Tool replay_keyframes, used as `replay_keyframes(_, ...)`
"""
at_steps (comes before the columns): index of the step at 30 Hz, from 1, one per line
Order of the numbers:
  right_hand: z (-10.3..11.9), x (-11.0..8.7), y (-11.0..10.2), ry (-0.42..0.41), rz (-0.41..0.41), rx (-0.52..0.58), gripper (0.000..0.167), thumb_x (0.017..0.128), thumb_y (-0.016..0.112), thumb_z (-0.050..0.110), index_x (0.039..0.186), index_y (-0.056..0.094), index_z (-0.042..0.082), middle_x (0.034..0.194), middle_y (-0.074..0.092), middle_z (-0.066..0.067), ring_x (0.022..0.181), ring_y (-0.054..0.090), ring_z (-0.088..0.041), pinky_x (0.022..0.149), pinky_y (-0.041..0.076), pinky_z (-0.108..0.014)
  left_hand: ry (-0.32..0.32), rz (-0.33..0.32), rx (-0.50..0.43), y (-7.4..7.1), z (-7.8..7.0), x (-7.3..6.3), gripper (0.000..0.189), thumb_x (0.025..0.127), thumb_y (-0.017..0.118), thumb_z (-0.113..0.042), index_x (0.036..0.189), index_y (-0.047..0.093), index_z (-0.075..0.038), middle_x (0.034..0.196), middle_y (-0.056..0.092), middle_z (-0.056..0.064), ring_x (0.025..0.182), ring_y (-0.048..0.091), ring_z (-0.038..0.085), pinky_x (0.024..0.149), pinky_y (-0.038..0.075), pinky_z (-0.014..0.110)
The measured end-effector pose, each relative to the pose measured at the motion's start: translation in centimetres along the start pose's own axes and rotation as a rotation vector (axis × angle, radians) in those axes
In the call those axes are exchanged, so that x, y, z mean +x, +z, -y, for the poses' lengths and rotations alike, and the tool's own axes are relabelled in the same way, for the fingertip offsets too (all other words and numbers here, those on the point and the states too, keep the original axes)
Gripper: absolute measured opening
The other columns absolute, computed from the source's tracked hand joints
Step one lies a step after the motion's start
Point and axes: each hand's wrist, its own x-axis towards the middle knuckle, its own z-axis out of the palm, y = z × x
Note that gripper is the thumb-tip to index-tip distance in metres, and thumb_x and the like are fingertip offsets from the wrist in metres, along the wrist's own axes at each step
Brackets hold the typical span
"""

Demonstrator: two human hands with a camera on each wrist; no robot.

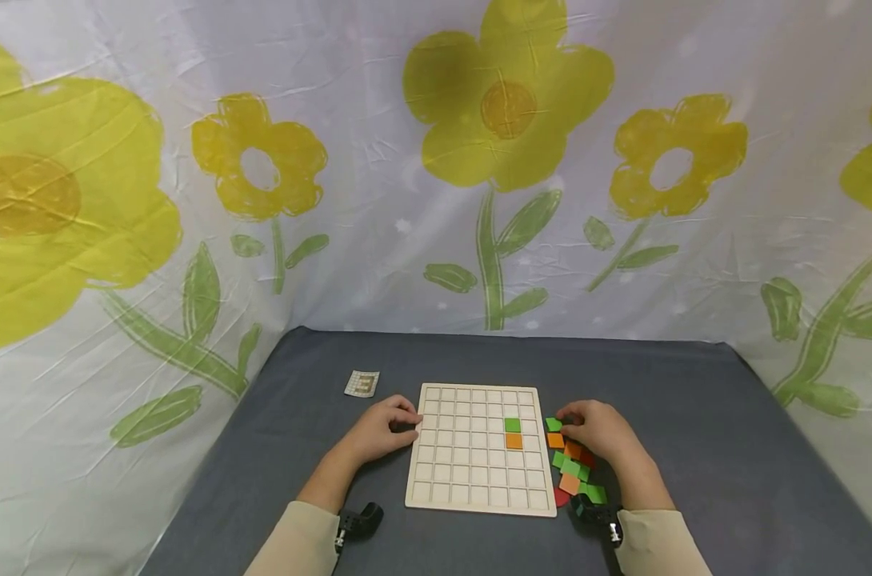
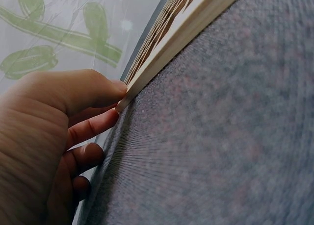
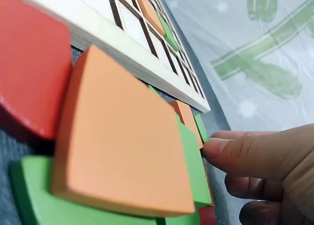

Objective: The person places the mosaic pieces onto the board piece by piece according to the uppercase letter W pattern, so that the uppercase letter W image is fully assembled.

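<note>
A pale wooden grid board (image 1: 472, 456) lies flat on the dark cloth. A green tile (image 1: 512, 425) and an orange tile (image 1: 514, 441) sit in adjoining cells toward its right side. My left hand (image 1: 382, 428) touches the board's left edge with thumb and fingertips, as the left wrist view shows up close. To the right of the board, my right hand (image 1: 600, 428) pinches another green tile (image 1: 554, 424) at its edge, low over the cloth. Beneath that hand is a loose pile of green, orange and red pieces, including a large orange piece (image 3: 117, 141) and a red piece (image 3: 32, 63).
A small printed card (image 1: 362, 384) lies beyond the board at the left. Dark cloth (image 1: 623, 368) covers the table. A hanging sheet with yellow flowers (image 1: 378, 264) surrounds its back and sides. Each wrist wears a black camera mount.
</note>
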Motion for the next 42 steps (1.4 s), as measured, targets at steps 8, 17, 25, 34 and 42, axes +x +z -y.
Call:
replay_keyframes(8, -0.2, -0.1, 0.3, 0.025, -0.014, 0.012, 0.034, 0.094, 0.076, 0.014, 0.126, 0.073, 0.006, 0.076, 0.051, -0.003, 0.064, 0.047, -0.020, 0.059, 0.037, -0.034, -0.001, 0.000, -0.006, 0.0, -0.2, 0.0, 0.026, 0.092, 0.078, -0.011, 0.117, 0.078, -0.006, 0.110, 0.061, -0.004, 0.088, 0.055, 0.013, 0.078, 0.049, 0.034)
replay_keyframes(17, -0.5, -0.2, 0.3, 0.022, -0.033, -0.013, 0.029, 0.093, 0.077, 0.015, 0.120, 0.076, 0.006, 0.076, 0.053, -0.002, 0.064, 0.048, -0.019, 0.059, 0.039, -0.034, 0.013, 0.008, 0.001, -0.1, -0.3, 0.3, 0.026, 0.092, 0.078, -0.011, 0.117, 0.078, -0.006, 0.109, 0.060, -0.004, 0.088, 0.055, 0.012, 0.079, 0.049, 0.034)
replay_keyframes(25, 0.0, -0.7, -1.1, -0.028, -0.058, 0.003, 0.029, 0.092, 0.078, 0.015, 0.119, 0.076, 0.004, 0.074, 0.054, 0.000, 0.062, 0.048, -0.018, 0.058, 0.040, -0.035, 0.021, 0.015, -0.009, -0.2, -0.3, 0.5, 0.027, 0.092, 0.078, -0.011, 0.118, 0.078, -0.005, 0.109, 0.060, -0.004, 0.088, 0.054, 0.012, 0.079, 0.049, 0.033)
replay_keyframes(34, 2.3, -1.2, -2.9, -0.118, -0.076, 0.044, 0.027, 0.093, 0.077, 0.013, 0.118, 0.077, 0.004, 0.077, 0.053, -0.001, 0.063, 0.047, -0.019, 0.059, 0.040, -0.036, 0.019, 0.006, -0.008, 0.1, 0.0, 0.3, 0.026, 0.093, 0.078, -0.014, 0.118, 0.078, -0.007, 0.111, 0.060, -0.005, 0.088, 0.054, 0.012, 0.078, 0.048, 0.034)
replay_keyframes(42, 3.2, -1.2, -2.0, -0.115, -0.070, -0.011, 0.025, 0.091, 0.079, 0.017, 0.115, 0.079, 0.009, 0.076, 0.051, 0.000, 0.056, 0.042, -0.018, 0.054, 0.037, -0.034, 0.006, -0.011, 0.015, 0.3, 0.2, 0.0, 0.027, 0.093, 0.078, -0.014, 0.118, 0.078, -0.007, 0.116, 0.061, -0.003, 0.094, 0.057, 0.014, 0.083, 0.051, 0.037)
